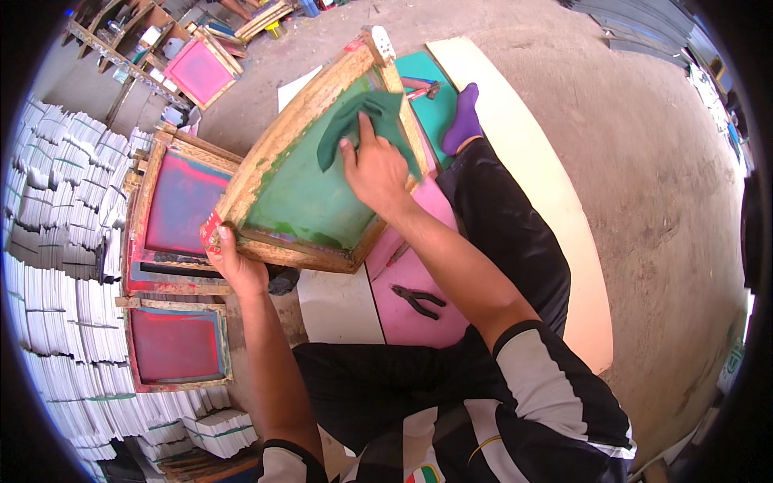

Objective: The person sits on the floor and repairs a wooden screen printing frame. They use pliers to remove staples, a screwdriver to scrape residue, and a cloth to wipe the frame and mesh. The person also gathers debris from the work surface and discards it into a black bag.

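Observation:
A wooden screen-printing frame (278, 145) with green-stained mesh is tilted up in front of me. My left hand (241, 270) grips its lower left corner, thumb on the wood beside a piece of red tape. On the mesh, near the frame's upper right, lies a crumpled dark green cloth (378, 105). My right hand (374, 173) presses that cloth against the mesh, index finger stretched over it and the other fingers curled. Green smears line the mesh edges.
Black-handled pliers (417, 301) lie on a pink board (439, 225), beside a thin red tool (396, 255). A hammer (427, 88) rests on a teal board past the frame. Other printing frames (181, 342) and stacked white paper (56, 322) stand at left. My legs are stretched across the boards.

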Tool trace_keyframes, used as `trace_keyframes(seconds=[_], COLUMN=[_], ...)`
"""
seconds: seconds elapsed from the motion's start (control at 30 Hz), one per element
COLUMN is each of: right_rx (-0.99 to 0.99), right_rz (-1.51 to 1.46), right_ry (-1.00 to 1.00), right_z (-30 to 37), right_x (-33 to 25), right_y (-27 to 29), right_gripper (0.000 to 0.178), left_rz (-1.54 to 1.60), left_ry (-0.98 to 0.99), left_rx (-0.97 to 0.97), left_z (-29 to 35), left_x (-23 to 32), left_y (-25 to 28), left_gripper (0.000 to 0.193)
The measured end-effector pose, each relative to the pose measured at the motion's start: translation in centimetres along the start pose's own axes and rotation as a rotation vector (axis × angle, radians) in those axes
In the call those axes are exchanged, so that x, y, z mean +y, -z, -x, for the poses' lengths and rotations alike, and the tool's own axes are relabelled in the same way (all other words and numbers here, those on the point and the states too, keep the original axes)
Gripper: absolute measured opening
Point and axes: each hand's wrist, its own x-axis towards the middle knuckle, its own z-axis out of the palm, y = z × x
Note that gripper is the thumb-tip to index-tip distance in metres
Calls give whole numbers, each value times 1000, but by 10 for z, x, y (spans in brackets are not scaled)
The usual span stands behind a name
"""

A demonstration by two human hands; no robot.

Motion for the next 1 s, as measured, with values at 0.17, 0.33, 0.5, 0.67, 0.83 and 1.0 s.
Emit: trace_keyframes(seconds=[0.17,0.33,0.5,0.67,0.83,1.0], right_rx=[40,-65,-53,150,-52,-213], right_rz=[-26,49,-17,-79,-46,-38], right_ry=[118,-225,-311,159,-198,-396], right_z=[-25,-4,29,12,-3,51], right_x=[-11,53,99,43,43,170], right_y=[24,-24,-60,-29,-28,-105], right_gripper=[56,48,51,61,64,65], left_rz=[-11,10,16,42,51,6], left_ry=[-18,14,-14,-11,19,3], left_rx=[5,28,-6,47,61,49], left_z=[7,3,3,9,8,0], left_x=[7,8,10,11,12,5], left_y=[-10,-13,-16,-19,-18,-15], left_gripper=[46,46,47,39,39,46])
